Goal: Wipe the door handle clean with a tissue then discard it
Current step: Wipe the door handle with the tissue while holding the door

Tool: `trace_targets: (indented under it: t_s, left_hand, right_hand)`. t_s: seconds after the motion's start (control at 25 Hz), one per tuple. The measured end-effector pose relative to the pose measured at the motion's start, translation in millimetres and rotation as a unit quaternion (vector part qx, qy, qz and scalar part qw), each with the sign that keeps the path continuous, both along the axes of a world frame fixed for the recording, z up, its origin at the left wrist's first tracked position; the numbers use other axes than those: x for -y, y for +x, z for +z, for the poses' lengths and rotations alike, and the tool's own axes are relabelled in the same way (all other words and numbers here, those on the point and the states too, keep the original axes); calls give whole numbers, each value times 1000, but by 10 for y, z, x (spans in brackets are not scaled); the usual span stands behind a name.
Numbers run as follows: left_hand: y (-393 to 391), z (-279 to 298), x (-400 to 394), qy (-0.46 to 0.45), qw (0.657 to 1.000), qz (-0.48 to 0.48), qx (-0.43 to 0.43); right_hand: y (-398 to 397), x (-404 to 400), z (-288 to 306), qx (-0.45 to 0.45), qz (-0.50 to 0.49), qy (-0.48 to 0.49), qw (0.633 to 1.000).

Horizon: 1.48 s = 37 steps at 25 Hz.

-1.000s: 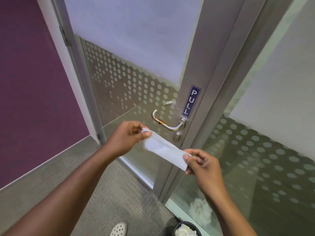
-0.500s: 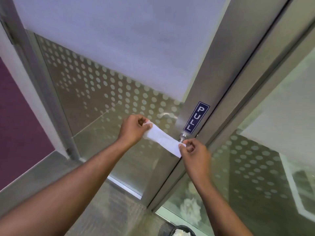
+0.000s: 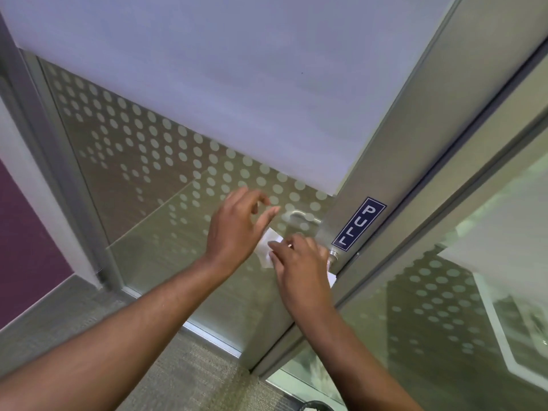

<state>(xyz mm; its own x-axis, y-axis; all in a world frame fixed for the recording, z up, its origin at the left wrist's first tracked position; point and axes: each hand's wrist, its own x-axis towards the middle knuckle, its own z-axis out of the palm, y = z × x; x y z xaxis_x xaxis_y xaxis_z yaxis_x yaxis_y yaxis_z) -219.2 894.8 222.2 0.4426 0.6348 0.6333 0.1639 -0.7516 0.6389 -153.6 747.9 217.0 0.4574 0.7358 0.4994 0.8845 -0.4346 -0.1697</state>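
Note:
The white tissue (image 3: 264, 251) lies draped over the metal door handle, and a corner of it sticks out below my right hand. My right hand (image 3: 301, 266) presses down on the tissue and wraps it over the handle. Only the handle's round base (image 3: 333, 253) shows at the door stile; the lever itself is hidden under tissue and hand. My left hand (image 3: 237, 229) hovers just left of the tissue with fingers spread and nothing in them. A second handle (image 3: 296, 216) on the far side shows through the glass.
A blue PULL sign (image 3: 358, 223) sits on the metal stile above the handle. Dotted frosted glass (image 3: 148, 149) fills the door, and a glass panel (image 3: 444, 307) stands to the right. The dark rim of a bin (image 3: 315, 406) peeks in at the bottom edge. A purple wall (image 3: 26, 250) is at left.
The tissue, stretched between both hands before, now rests over the handle. My left hand has let go and opened. My right hand has settled on top of the tissue. The view has moved closer.

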Motion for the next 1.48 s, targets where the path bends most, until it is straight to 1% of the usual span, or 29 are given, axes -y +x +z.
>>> trace_targets:
  t_s: [0.08, 0.12, 0.2, 0.32, 0.52, 0.68, 0.84, 0.92, 1.04, 1.24, 1.32, 1.48]
  left_hand:
    - [75, 232, -128, 168, 985, 21, 40]
    - [142, 348, -207, 228, 972, 28, 47]
    - [296, 573, -337, 299, 953, 27, 39]
    - [514, 729, -452, 362, 932, 18, -2]
    - [748, 637, -575, 400, 915, 27, -38]
    - [849, 585, -657, 409, 911, 40, -40]
    - [901, 553, -684, 416, 908, 46, -31]
    - [909, 546, -691, 414, 909, 41, -26]
    - [912, 537, -692, 411, 911, 35, -19]
    - [897, 544, -689, 409, 912, 33, -16]
    - [893, 549, -691, 410, 911, 33, -17]
    - [903, 543, -694, 413, 910, 36, -20]
  right_hand:
    - [-3, -186, -42, -2, -15, -40, 999]
    - [1, -240, -73, -10, -30, -62, 998]
    - [11, -303, -129, -19, -63, -83, 994]
    - [-14, -333, -190, -21, -75, -72, 994]
    - [-27, -171, -351, -5, -41, -37, 998]
    - [128, 183, -491, 14, 4, -1, 1000]
    - [321, 512, -504, 18, 13, 46, 999]
    - [290, 438, -460, 1, 21, 40, 999]
    - [130, 87, -345, -19, 24, 0, 1000]
    - [49, -331, -265, -95, -44, 13, 994]
    - [52, -317, -307, -101, -41, 41, 993]
    - [86, 12, -425, -73, 8, 77, 994]
